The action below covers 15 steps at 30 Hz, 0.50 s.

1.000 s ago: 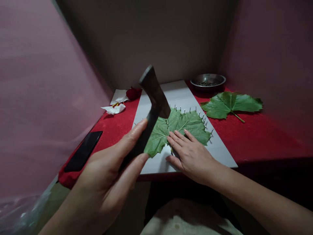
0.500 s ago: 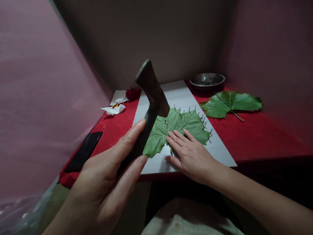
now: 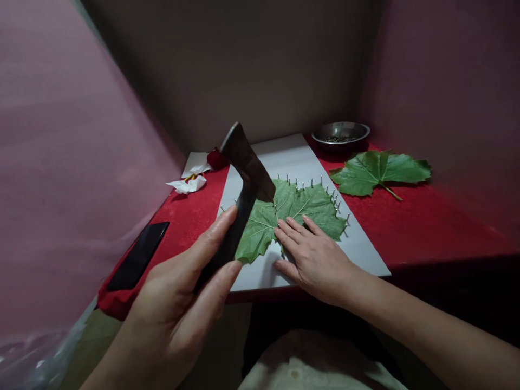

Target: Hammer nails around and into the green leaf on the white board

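Clock read from above the board, 12 at far side. Since half a second ago the hammer has dipped a little, its head now lower, near the nails in mid-leaf; right hand holds its place.

Left hand: fingers closed round the black handle. Handle's long axis runs 7 to 1 o'clock; flared end of head points to 11, blunt end to 5. Hammer is over the left half of the green leaf.

Right hand: fingers slightly spread, flat on the leaf's near edge, thumb apart.

Leaf lies on a white board; nails stand round its 12-to-3 edge.

Metal bowl, 1 o'clock: small metal pieces inside, too small to tell. Second leaf, 2 o'clock, stem to 4. Phone, 8 o'clock.
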Each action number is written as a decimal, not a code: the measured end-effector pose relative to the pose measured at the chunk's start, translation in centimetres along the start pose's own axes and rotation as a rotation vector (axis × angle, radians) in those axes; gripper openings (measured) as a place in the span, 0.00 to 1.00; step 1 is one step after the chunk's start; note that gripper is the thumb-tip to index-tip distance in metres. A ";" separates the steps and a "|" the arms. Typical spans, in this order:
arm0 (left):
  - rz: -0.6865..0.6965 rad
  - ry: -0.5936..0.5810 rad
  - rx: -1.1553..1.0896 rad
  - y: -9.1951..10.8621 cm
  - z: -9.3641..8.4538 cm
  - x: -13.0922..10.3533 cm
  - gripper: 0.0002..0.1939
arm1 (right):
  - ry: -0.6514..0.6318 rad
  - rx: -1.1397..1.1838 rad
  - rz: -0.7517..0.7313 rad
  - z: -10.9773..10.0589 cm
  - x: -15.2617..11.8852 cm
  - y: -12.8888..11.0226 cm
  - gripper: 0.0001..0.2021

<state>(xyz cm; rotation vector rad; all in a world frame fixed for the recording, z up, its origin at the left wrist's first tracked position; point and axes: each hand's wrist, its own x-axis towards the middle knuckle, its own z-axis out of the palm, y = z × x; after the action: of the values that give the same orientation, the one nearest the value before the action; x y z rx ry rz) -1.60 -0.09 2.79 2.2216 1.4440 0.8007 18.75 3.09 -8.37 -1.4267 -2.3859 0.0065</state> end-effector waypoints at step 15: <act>-0.003 0.028 -0.022 0.3 0.3 -0.3 0.29 | -0.011 0.007 0.002 -0.1 0.0 0.0 0.31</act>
<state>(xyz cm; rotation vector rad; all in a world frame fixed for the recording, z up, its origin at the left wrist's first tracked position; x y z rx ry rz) -1.30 -0.54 2.68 2.1996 1.4447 0.8456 18.80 3.04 -8.27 -1.4290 -2.3913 0.0238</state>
